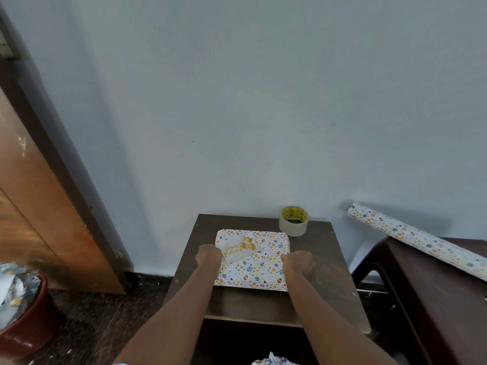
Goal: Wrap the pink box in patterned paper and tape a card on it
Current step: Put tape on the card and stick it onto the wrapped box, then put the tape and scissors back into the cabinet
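At 9 o'clock of the wrapped box the left hand is curled beside the card, the right hand is curled at 3 o'clock; I cannot tell if either grips something. The box sits fully papered with the card on top, so the task seems almost finished, though tape on the card is not visible. It lies on a small dark table against a pale wall, tape roll at 1 o'clock, paper roll far at 3 o'clock.

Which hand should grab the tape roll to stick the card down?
Right. The tape roll stands at the table's far right corner, just beyond the right hand. The left hand rests at the box's left edge beside the card, so it could probably steady that.
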